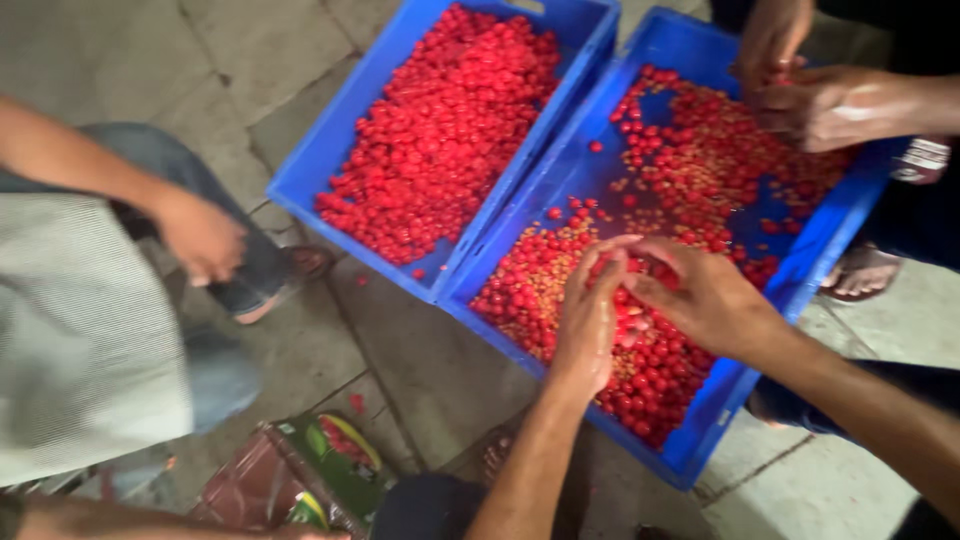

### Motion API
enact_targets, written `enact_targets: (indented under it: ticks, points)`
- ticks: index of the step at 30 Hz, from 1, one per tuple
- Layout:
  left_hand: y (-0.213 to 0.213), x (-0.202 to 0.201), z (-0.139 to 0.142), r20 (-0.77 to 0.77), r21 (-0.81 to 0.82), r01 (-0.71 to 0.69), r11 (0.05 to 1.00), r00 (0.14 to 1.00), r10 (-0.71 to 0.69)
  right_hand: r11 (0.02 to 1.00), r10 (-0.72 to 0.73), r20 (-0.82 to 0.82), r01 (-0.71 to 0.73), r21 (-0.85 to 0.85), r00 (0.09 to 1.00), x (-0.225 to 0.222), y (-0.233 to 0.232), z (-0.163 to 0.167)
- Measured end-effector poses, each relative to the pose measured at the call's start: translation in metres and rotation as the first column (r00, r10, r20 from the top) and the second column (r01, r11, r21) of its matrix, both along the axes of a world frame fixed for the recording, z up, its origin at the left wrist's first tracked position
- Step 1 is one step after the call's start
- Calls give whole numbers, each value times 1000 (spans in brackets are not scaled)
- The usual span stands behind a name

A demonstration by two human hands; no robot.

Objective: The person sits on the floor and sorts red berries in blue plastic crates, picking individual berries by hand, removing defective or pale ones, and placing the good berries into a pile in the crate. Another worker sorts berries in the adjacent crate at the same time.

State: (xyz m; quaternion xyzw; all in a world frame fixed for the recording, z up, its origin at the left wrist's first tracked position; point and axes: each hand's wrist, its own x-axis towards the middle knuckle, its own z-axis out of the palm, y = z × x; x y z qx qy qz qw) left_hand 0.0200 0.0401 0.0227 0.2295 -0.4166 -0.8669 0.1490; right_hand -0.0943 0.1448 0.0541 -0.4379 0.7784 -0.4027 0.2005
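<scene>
Two blue plastic crates stand side by side on a stone floor. The right crate [705,445] holds small red fruits [700,165] mixed with yellowish bits. Over its near end, my left hand [588,320] is cupped around a few red fruits. My right hand [715,300] faces it, and the fingertips of both hands meet in a pinch on a fruit. The left crate [325,155] is filled with cleaner, bright red fruits [450,120].
A co-worker's two hands [810,95] work at the far end of the right crate, with a foot [862,272] beside it. Another person crouches at the left, one hand [200,235] hanging above a sandalled foot [300,265]. A printed carton [320,470] lies at the bottom.
</scene>
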Motion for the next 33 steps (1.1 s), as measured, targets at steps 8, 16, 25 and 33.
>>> enact_targets:
  ticks: [8,16,25,33]
  points:
    - [-10,-6,-7,135,294,-233,927,970,201,981,-192,686,160,112,702,-13,0,-21]
    - [2,-3,1,32,140,-9,990,999,5,961,-275,730,207,186,626,-12,-3,-10]
    - [0,-2,6,-49,70,-11,998,999,15,969,-245,779,140,201,578,-22,9,-29]
    - [0,0,1,-86,71,49,996,995,-43,977,-213,797,118,177,565,-30,16,-37]
